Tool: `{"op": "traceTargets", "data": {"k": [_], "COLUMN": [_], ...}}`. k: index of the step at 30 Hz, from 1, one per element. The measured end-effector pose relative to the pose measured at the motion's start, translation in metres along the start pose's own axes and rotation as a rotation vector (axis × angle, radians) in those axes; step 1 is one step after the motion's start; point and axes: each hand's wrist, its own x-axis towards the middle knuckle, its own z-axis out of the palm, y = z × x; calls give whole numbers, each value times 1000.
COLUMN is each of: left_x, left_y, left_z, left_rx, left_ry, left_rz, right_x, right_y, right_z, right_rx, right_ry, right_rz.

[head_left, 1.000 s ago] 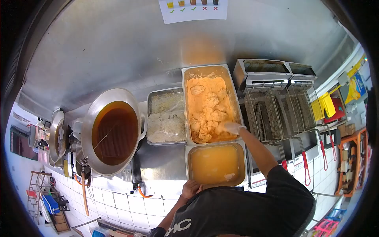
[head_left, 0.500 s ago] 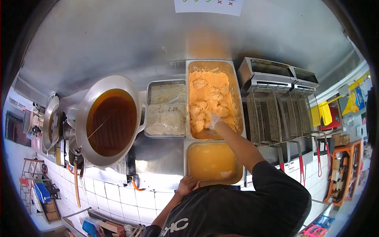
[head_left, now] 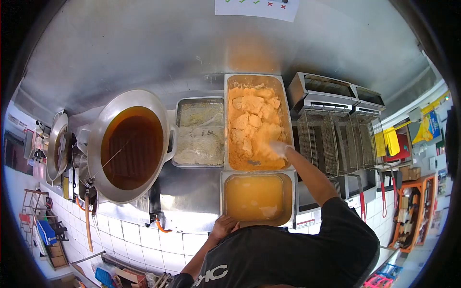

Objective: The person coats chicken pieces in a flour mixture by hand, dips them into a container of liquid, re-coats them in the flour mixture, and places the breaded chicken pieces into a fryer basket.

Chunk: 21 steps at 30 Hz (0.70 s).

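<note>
Orange-coloured flour and coated pieces (head_left: 252, 113) fill a deep metal tray (head_left: 229, 79). Over the tray's lower right part is my right hand (head_left: 279, 150), in a pale, see-through glove and blurred by motion; its fingers and anything in them cannot be made out. My left hand (head_left: 224, 227) rests with bent fingers at the lower left corner of a smaller metal container (head_left: 223, 192) of yellowish liquid (head_left: 254, 194). Whether that hand grips the rim is unclear.
Left of the flour stands a shallow tray of greyish contents (head_left: 199, 144). A large wok of dark oil (head_left: 132, 149) is further left. Fryer baskets (head_left: 321, 139) with red handles stand on the right, and a printed sheet (head_left: 257, 7) hangs on the metal wall.
Against half a second ago, my right hand has moved right within the tray, and the coated pieces and flour lie differently. My left hand has stayed by the liquid container.
</note>
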Motion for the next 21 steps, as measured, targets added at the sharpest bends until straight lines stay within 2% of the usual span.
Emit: {"op": "traceTargets", "data": {"k": [3, 4, 7, 10, 12, 14, 16, 18, 21], "left_x": [-1, -1, -1, -2, -9, -10, -10, -2, 4], "left_y": [0, -1, -1, -1, -4, -10, -7, -1, -3], "left_z": [1, 1, 1, 4, 7, 6, 9, 2, 2], "left_rx": [7, 16, 11, 19, 16, 26, -2, -1, 8], "left_ry": [-14, -18, -8, -7, -37, -57, -25, -13, 3], "left_rz": [3, 10, 1, -22, -30, -22, -43, -33, -17], "right_x": [-40, -30, 10, 66, 104, 129, 150, 169, 197], "right_y": [-29, -29, -32, -26, -24, -30, -45, -72, -133], "right_z": [79, 104, 182, 182, 161, 130, 92, 58, 20], "right_rx": [-1082, -1083, 73, 608, 642, 475, 165, -256, -882], "right_ry": [-234, -236, 141, 320, 440, 548, 664, 737, 700], "right_rz": [110, 105, 31, -9, -24, -42, -72, -111, -214]}}
